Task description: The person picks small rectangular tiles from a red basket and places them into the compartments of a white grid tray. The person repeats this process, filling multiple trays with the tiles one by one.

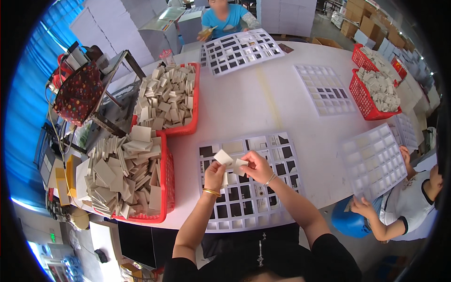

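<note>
In front of me lies a white compartment tray (pixel 244 223), many of its cells filled with black or pale printed pieces. Above its middle, my left hand (pixel 214 176) pinches a small flat off-white rectangular piece (pixel 223 157), held tilted by one end. Close beside it, my right hand (pixel 258 168) grips another small pale flat piece (pixel 241 166) between thumb and fingers. The two pieces nearly meet. Part of another pale piece shows below my left fingers, and I cannot make out whether it is held or lies in the tray.
Red baskets heaped with off-white flat pieces stand at near left (pixel 165 188) and far left (pixel 196 101); others (pixel 364 101) stand at far right. A partly filled tray (pixel 324 89) lies on the white table (pixel 230 108). Across, a person (pixel 225 21) sits behind a tilted tray; another at right holds a tray (pixel 376 162).
</note>
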`<state>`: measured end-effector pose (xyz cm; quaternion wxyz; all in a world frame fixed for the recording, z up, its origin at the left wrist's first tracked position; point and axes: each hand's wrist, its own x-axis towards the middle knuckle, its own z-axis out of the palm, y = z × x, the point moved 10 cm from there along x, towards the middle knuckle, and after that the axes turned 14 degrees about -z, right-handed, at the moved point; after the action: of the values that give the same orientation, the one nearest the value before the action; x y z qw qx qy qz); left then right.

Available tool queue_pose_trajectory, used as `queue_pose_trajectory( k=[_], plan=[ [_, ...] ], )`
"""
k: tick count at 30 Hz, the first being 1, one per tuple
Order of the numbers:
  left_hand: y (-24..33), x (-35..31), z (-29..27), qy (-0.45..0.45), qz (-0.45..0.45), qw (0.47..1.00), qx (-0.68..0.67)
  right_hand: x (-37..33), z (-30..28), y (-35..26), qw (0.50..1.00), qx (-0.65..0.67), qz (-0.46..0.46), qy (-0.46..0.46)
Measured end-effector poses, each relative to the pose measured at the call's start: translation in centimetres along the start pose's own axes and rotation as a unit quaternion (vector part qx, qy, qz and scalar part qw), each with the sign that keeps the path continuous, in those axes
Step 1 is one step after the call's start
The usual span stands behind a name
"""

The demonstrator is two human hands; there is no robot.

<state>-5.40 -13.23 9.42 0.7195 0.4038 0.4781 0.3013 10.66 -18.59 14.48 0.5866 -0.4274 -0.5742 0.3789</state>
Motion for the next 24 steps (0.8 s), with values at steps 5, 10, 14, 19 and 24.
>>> queue_pose_trajectory(
  k=[5, 10, 14, 19, 24],
  plan=[
    [1.9, -1.2, -2.3, 0.024, 0.045, 0.999, 0.016, -2.0, -5.0, 2.5, 0.993, -0.015, 0.011, 0.117],
    [1.3, -2.1, -5.7, 0.080, 0.017, 0.975, 0.205, -3.2, -6.8, 2.6, 0.990, -0.040, 0.046, 0.127],
    [2.4, -2.5, -5.8, 0.052, 0.094, 0.979, 0.175, -4.2, -6.1, 3.6, 0.991, -0.034, 0.060, 0.111],
    [2.3, -2.6, -5.0, 0.023, 0.104, 0.967, 0.233, -4.4, -4.5, 5.0, 0.991, -0.065, 0.067, 0.092],
    [2.8, -3.3, 0.0, -0.016, 0.177, 0.832, 0.525, -3.9, -1.8, 6.3, 0.986, -0.152, 0.068, -0.003]
  ],
)
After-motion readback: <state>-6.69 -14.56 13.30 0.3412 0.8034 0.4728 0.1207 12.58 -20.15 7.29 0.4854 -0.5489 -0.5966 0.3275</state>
